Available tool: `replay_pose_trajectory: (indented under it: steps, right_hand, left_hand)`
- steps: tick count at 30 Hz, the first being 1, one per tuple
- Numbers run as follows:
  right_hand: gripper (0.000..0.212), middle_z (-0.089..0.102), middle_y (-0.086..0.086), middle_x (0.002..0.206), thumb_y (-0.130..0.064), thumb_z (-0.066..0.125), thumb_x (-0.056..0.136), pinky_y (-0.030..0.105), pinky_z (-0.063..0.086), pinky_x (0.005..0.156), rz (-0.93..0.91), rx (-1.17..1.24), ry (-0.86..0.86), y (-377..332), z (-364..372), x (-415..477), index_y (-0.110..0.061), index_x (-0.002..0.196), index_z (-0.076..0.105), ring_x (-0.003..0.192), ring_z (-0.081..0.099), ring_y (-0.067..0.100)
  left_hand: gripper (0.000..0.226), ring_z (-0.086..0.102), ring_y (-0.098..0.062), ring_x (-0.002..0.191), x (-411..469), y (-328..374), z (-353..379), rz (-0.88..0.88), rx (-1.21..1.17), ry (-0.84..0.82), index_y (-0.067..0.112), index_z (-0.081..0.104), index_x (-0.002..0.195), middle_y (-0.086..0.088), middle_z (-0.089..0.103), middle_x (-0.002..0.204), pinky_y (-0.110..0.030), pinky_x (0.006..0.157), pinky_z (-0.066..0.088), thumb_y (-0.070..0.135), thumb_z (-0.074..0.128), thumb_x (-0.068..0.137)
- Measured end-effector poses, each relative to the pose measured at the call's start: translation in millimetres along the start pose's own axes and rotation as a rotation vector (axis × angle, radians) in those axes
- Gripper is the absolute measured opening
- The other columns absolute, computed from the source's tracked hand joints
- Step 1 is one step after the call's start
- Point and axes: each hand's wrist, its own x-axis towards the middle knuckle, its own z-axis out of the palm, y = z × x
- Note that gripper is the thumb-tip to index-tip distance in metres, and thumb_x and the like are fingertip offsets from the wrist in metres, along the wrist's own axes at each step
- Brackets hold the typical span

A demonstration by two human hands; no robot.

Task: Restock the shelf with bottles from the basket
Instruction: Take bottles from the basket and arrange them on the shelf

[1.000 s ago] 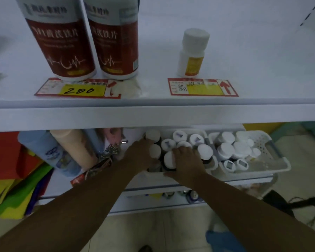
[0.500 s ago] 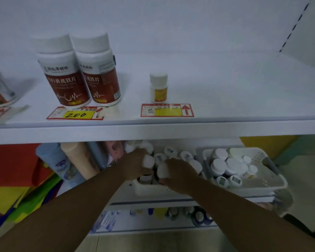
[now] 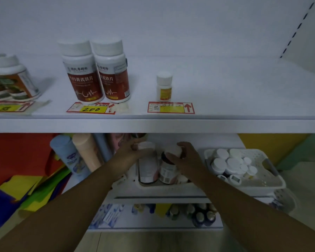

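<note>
My left hand (image 3: 130, 151) grips the white cap of a dark bottle (image 3: 147, 170), lifted above the near white basket (image 3: 164, 186). My right hand (image 3: 186, 157) grips the cap of a second dark bottle (image 3: 166, 171) beside it. Both bottles hang just under the white shelf (image 3: 225, 106). On that shelf stand two large red-labelled bottles (image 3: 96, 73) and one small yellow-labelled bottle (image 3: 164, 86) behind a price tag (image 3: 171, 107).
A second white basket (image 3: 273, 180) with several white-capped bottles sits to the right. Pastel tubes (image 3: 76, 155) lie at left beside coloured bags (image 3: 25, 188). A green-labelled jar (image 3: 7, 79) stands at the shelf's far left. More bottles (image 3: 198, 213) fill a lower shelf.
Both hands have closed on bottle caps and raised two bottles out of the near basket. The view has tilted up, so more of the upper shelf shows.
</note>
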Motion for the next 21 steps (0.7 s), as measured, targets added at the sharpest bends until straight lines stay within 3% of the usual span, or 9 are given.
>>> replay_pose_trajectory:
  steps: [3, 6, 9, 12, 15, 21]
  right_hand:
    - [0.028, 0.066, 0.008, 0.11, -0.029, 0.071, 0.08, 0.034, 0.054, 0.076, 0.063, 0.298, -0.034, -16.6, -9.2, -24.0, -0.019, 0.102, 0.057, 0.095, 0.065, 0.021]
    - [0.034, 0.069, 0.012, 0.106, -0.033, 0.059, 0.088, 0.036, 0.057, 0.074, 0.104, 0.453, -0.115, -27.1, -8.9, -53.3, -0.007, 0.11, 0.06, 0.092, 0.068, 0.025]
    - [0.033, 0.068, 0.017, 0.101, -0.04, 0.05, 0.09, 0.051, 0.052, 0.088, 0.177, 0.557, -0.232, -42.9, -3.7, -81.4, -0.01, 0.097, 0.063, 0.093, 0.065, 0.035]
    - [0.04, 0.071, 0.009, 0.094, -0.046, 0.058, 0.077, 0.043, 0.056, 0.077, 0.086, 0.546, -0.388, -61.1, 3.5, -107.5, -0.013, 0.099, 0.061, 0.085, 0.068, 0.027]
    - [0.065, 0.07, 0.016, 0.104, -0.041, 0.071, 0.059, 0.045, 0.055, 0.079, 0.013, 0.548, -0.538, -86.5, 14.7, -130.8, -0.008, 0.113, 0.057, 0.09, 0.068, 0.031]
    - [0.056, 0.07, 0.02, 0.108, -0.039, 0.076, 0.065, 0.046, 0.053, 0.083, -0.08, 0.687, -0.759, -147.8, 50.8, -162.1, -0.008, 0.111, 0.066, 0.099, 0.066, 0.035]
  left_hand:
    - [0.012, 0.072, -0.018, 0.087, -28.1, 6.7, 12.8, -0.104, -0.231, 0.024, 0.022, 0.075, 0.09, -0.003, 0.077, 0.095, -0.028, 0.073, 0.059, 0.021, 0.064, 0.085]
    - [0.032, 0.069, -0.031, 0.091, -62.5, 12.4, 29.1, -0.16, -0.361, 0.051, 0.009, 0.071, 0.105, -0.016, 0.073, 0.102, -0.042, 0.084, 0.054, 0.028, 0.064, 0.08]
    - [0.042, 0.071, -0.028, 0.074, -101.1, 27.6, 33.0, -0.144, -0.447, 0.117, 0.012, 0.074, 0.094, -0.015, 0.074, 0.087, -0.037, 0.067, 0.059, 0.038, 0.07, 0.062]
    - [0.033, 0.072, -0.025, 0.07, -141.8, 48.0, 27.7, -0.04, -0.433, 0.184, 0.018, 0.077, 0.078, -0.012, 0.075, 0.081, -0.034, 0.061, 0.058, 0.04, 0.075, 0.054]
    - [0.041, 0.071, -0.027, 0.083, -185.4, 77.9, 19.9, 0.063, -0.35, 0.263, 0.018, 0.074, 0.091, -0.014, 0.074, 0.095, -0.036, 0.068, 0.056, 0.041, 0.075, 0.057]
    - [0.04, 0.071, -0.027, 0.079, -264.2, 122.4, -10.3, 0.152, -0.281, 0.468, 0.014, 0.071, 0.096, -0.014, 0.074, 0.091, -0.033, 0.063, 0.058, 0.036, 0.07, 0.062]
